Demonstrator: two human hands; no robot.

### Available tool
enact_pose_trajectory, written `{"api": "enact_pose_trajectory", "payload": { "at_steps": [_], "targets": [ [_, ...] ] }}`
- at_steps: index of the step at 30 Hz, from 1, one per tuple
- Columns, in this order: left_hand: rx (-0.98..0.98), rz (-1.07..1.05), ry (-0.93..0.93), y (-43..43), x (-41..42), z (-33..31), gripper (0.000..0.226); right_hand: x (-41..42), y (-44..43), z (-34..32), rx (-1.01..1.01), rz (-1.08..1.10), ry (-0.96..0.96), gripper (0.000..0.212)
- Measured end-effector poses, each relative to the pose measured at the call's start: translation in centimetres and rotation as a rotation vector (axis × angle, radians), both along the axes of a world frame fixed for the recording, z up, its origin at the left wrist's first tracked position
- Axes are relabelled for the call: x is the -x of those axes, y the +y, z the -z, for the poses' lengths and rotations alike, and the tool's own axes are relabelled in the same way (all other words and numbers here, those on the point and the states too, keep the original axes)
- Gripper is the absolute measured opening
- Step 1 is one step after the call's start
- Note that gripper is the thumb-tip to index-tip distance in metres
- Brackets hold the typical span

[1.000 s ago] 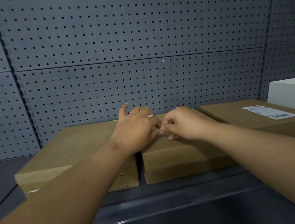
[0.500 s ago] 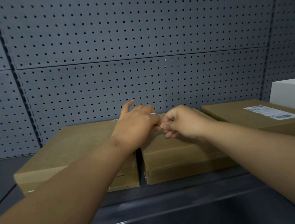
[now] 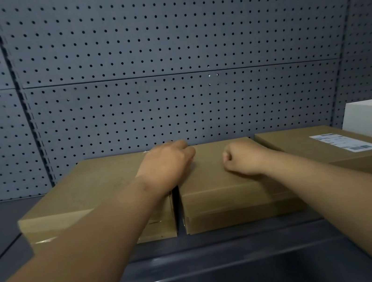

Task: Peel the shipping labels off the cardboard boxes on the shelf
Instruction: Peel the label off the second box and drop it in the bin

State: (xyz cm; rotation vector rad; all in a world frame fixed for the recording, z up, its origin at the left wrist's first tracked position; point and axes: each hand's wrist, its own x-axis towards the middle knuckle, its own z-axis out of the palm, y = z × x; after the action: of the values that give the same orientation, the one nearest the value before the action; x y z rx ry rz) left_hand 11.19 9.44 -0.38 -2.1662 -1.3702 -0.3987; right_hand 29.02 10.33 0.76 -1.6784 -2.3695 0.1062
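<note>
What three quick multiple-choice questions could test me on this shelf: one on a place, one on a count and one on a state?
1. The printed label sits on which brown box? A left, B middle, C right.
2. How many brown boxes show? A two, B three, C five.
3. The right hand has its fingers: A spread flat, B curled, C pointing up.
Key: C, the white label lies on top of the right box; B, three stand side by side; B, the fingers fold into a fist.

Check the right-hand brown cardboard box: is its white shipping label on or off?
On. The white printed shipping label lies flat atop the right-hand brown cardboard box.
</note>
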Motion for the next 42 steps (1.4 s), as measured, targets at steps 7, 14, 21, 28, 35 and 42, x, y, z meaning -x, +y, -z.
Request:
{"api": "enact_pose_trajectory", "payload": {
  "at_steps": [7,14,21,28,35,42],
  "targets": [
    [-0.024,-0.066,-0.007,0.8,0.0,0.4,0.015,0.4,0.1,-0.2,0.027,-0.034,-0.044,0.016],
    [-0.064,-0.09,0.032,1.2,-0.3,0.4,0.016,0.6,-0.1,0.1,0.049,-0.071,0.06,0.017],
    [-0.048,-0.115,0.076,1.4,-0.1,0.5,0.019,0.8,-0.2,0.2,0.065,-0.135,0.089,0.006],
    [-0.016,-0.124,0.118,1.3,-0.4,0.5,0.023,0.5,0.3,0.0,0.099,-0.136,0.139,0.009],
    [-0.018,-0.109,0.111,1.7,-0.4,0.9,0.023,0.8,-0.1,-0.2,0.134,-0.2,0.084,0.017],
    [-0.012,-0.105,0.069,1.8,-0.5,1.0,0.02,0.7,0.0,-0.7,0.165,-0.229,0.045,0.014]
  ]
}}
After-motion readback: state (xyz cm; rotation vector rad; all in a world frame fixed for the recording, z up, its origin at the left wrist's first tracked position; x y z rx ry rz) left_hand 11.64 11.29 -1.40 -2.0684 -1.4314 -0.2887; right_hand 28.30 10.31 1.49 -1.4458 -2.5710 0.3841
